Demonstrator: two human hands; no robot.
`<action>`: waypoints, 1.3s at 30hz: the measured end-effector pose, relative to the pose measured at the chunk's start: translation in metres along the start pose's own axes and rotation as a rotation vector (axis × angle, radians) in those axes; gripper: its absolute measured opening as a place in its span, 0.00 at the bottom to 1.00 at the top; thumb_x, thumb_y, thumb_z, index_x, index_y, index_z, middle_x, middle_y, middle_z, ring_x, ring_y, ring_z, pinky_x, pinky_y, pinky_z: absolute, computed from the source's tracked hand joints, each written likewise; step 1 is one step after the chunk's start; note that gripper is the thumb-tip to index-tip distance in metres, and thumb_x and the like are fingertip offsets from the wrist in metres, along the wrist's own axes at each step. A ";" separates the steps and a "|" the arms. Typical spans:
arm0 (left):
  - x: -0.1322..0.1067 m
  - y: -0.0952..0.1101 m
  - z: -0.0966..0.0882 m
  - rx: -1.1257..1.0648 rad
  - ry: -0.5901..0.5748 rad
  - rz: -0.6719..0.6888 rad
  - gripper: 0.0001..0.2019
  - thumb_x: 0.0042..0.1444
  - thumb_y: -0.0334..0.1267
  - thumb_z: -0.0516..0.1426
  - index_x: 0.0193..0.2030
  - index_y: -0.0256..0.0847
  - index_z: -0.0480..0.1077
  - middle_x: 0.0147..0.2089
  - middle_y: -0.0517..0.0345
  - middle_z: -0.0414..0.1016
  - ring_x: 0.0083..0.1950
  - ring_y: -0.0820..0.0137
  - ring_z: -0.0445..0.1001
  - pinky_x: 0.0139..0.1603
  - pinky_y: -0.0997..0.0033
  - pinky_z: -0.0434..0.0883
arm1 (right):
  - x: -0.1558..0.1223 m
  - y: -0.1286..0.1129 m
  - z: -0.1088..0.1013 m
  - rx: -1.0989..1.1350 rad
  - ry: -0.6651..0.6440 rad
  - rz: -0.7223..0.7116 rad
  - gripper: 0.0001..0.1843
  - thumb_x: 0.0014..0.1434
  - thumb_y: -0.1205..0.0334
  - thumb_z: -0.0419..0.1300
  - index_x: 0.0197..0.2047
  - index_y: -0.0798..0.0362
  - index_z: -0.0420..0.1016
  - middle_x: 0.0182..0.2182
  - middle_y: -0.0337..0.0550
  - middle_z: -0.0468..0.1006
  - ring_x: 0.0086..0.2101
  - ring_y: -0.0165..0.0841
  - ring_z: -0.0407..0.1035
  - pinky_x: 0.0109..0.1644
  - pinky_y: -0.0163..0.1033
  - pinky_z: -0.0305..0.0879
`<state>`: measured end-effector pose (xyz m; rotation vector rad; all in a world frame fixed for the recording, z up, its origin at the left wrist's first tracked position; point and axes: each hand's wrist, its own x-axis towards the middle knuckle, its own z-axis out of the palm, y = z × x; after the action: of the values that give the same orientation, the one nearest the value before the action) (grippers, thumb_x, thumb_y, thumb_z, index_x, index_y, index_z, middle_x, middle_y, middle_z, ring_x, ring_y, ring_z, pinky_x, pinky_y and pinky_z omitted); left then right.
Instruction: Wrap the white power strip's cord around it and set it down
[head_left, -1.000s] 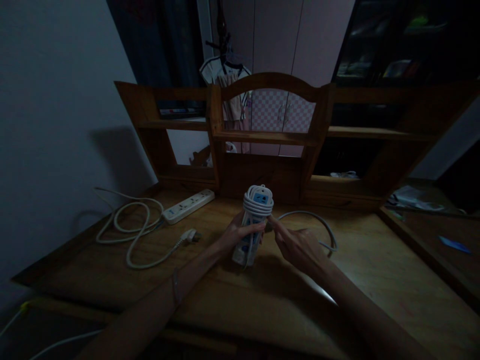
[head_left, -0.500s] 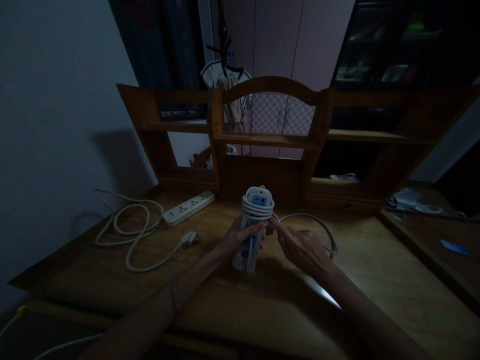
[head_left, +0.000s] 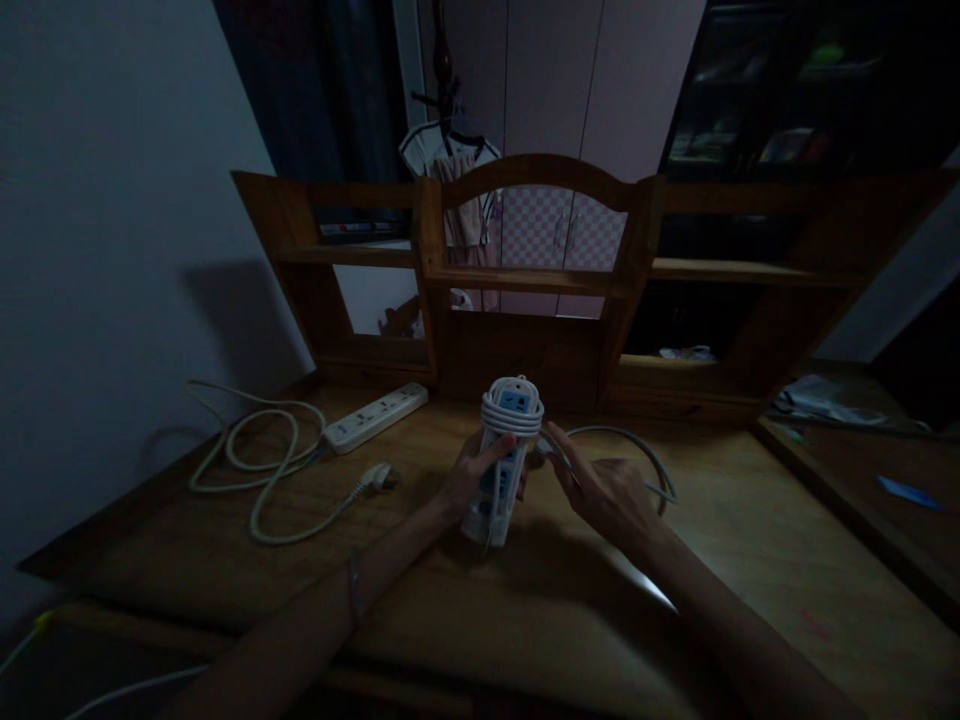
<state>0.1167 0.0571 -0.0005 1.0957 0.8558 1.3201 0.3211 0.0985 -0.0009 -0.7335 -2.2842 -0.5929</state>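
A white power strip (head_left: 480, 524) with blue socket faces stands tilted on the desk in front of me. My left hand (head_left: 471, 482) is wrapped round its middle, the thumb lying across the front. Several turns of its pale cord (head_left: 512, 420) circle the upper end, just above that thumb. To the right of the strip, my right hand (head_left: 609, 497) is closed on the cord, its index finger stretched toward the turns. From there the loose cord curves back over the desk in a loop. The strip's back is hidden.
A second white power strip (head_left: 377, 417) lies at the left, its cord (head_left: 257, 535) coiled loosely and its plug (head_left: 376, 478) near my left forearm. A wooden shelf unit (head_left: 525, 282) stands along the back of the desk (head_left: 757, 560). A wall rises at the left.
My right index finger has lifted slightly and straightened beside the strip. My left thumb has shifted up a little toward the cord turns. The strip has barely moved.
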 end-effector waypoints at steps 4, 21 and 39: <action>-0.001 0.000 -0.002 -0.007 -0.051 0.021 0.17 0.60 0.51 0.55 0.40 0.36 0.68 0.30 0.54 0.74 0.25 0.69 0.74 0.27 0.70 0.72 | 0.000 -0.001 -0.001 0.025 0.062 -0.031 0.20 0.67 0.64 0.52 0.61 0.59 0.66 0.18 0.36 0.73 0.16 0.28 0.64 0.23 0.36 0.52; -0.001 0.002 0.004 0.151 0.135 0.095 0.19 0.56 0.55 0.57 0.38 0.38 0.69 0.27 0.59 0.73 0.24 0.69 0.73 0.25 0.71 0.71 | -0.001 0.004 -0.001 0.106 -0.053 -0.061 0.24 0.65 0.71 0.51 0.64 0.57 0.60 0.32 0.44 0.80 0.26 0.29 0.72 0.30 0.33 0.61; -0.006 0.020 -0.006 1.121 0.220 0.513 0.36 0.55 0.47 0.62 0.68 0.47 0.53 0.65 0.50 0.65 0.61 0.58 0.68 0.59 0.63 0.66 | 0.001 0.002 0.005 0.231 -0.148 -0.020 0.19 0.65 0.71 0.50 0.59 0.59 0.64 0.37 0.48 0.80 0.30 0.30 0.74 0.31 0.32 0.62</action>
<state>0.1044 0.0502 0.0164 2.1655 1.6423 1.3759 0.3192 0.1035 -0.0030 -0.6602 -2.4469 -0.2836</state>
